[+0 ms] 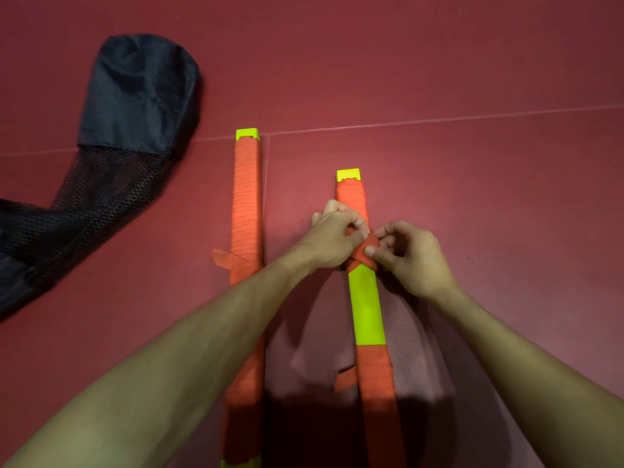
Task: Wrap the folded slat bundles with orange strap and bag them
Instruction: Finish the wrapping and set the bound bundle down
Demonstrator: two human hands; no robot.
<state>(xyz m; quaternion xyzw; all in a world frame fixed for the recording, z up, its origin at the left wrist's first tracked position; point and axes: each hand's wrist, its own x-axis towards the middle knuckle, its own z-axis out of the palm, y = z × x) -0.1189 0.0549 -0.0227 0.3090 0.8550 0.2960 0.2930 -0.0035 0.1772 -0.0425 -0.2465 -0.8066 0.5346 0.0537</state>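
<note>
Two long neon-yellow slat bundles lie side by side on the red mat. Orange strap covers nearly the whole length of the left bundle [246,211], with a loose strap tail sticking out to its left. The right bundle [366,305] is wrapped at its far and near parts, with bare yellow between. At the edge of the far wrap sits an orange strap knot [363,256]. My left hand [332,236] pinches the strap on the knot's left side. My right hand [410,256] pinches it from the right with thumb and fingers.
A black bag [135,99] with a mesh middle section lies crumpled on the mat at the far left. A short orange strap tail [346,380] pokes out left of the right bundle's near wrap. A seam in the red mat [472,119] runs across beyond the bundles.
</note>
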